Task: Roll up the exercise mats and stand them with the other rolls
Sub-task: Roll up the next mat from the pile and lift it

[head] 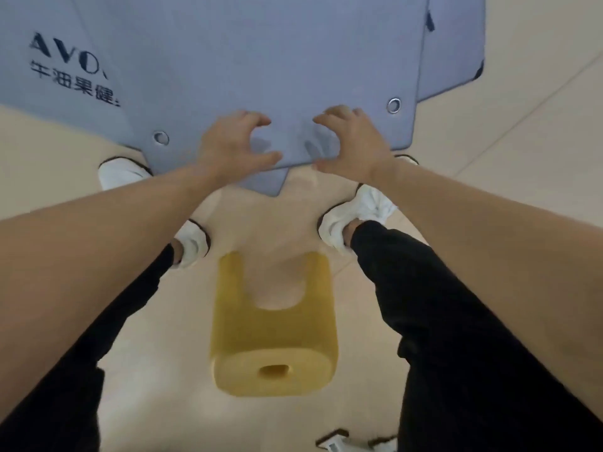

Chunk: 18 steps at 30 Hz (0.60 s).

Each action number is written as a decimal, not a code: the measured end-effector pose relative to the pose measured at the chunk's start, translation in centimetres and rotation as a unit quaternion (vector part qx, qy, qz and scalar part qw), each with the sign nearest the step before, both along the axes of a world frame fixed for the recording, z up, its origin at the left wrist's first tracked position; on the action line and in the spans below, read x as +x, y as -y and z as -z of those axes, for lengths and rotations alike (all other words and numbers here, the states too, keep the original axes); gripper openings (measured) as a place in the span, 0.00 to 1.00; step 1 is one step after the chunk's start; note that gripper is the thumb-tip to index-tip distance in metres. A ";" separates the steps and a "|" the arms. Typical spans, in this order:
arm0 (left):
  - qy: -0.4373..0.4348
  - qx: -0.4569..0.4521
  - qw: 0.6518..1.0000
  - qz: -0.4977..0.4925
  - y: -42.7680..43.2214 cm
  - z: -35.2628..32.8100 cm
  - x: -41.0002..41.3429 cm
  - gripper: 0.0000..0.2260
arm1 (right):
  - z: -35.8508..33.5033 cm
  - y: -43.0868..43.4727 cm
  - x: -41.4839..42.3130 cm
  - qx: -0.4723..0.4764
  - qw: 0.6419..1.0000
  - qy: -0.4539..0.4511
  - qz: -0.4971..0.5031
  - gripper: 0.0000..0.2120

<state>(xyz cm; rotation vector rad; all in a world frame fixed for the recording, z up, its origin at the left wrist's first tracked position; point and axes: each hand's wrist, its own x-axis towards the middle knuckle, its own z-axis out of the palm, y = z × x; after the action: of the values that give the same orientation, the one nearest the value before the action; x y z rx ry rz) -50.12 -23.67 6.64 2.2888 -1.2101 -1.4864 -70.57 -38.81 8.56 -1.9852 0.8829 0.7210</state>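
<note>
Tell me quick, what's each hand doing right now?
Left hand: curled, gripping the near edge of the blue mat.
Right hand: curled, gripping the same edge, bunching it.

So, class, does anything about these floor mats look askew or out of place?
Yes. The stack is crooked: a lower mat pokes a corner out beneath the top mat, whose near edge puckers where the left hand and right hand grip it.

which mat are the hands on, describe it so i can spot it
On the beige floor lies a pile of blue-grey mats. It is the top mat, whose near edge the left hand and right hand grip between two metal eyelets. Unlike the lettered left mat, it is plain.
</note>
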 end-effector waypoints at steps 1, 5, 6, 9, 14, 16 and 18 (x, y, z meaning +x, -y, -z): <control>0.030 -0.041 0.998 0.032 -0.9 3.2 -0.6 0.36 | 3.2 -1.2 -0.4 -0.018 0.999 0.008 -0.031 0.45; 0.141 -0.101 0.973 0.150 -4.3 11.4 -2.1 0.49 | 11.6 -4.8 -2.2 -0.146 0.980 0.035 -0.127 0.52; 0.162 -0.116 0.966 0.165 -5.1 12.7 -2.3 0.51 | 12.8 -5.3 -2.5 -0.174 0.975 0.045 -0.131 0.52; 0.244 -0.211 0.931 0.169 -6.5 15.5 -2.4 0.50 | 15.3 -6.3 -3.5 -0.234 0.961 0.092 -0.116 0.49; 0.334 -0.294 0.878 0.180 -6.8 16.8 -2.6 0.42 | 17.8 -7.0 -3.9 -0.301 0.935 0.174 -0.073 0.40; 0.329 -0.313 0.875 0.168 -6.6 16.4 -2.8 0.37 | 17.6 -7.0 -3.7 -0.310 0.930 0.179 -0.079 0.37; 0.309 -0.305 0.884 0.172 -6.8 15.8 -3.0 0.36 | 17.0 -6.6 -3.8 -0.308 0.927 0.187 -0.103 0.35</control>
<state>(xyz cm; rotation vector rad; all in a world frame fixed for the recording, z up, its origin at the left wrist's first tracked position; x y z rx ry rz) -53.08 -16.90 -9.17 2.1849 -1.9736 -0.2752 -74.33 -32.21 -8.40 -2.6883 0.7216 0.1488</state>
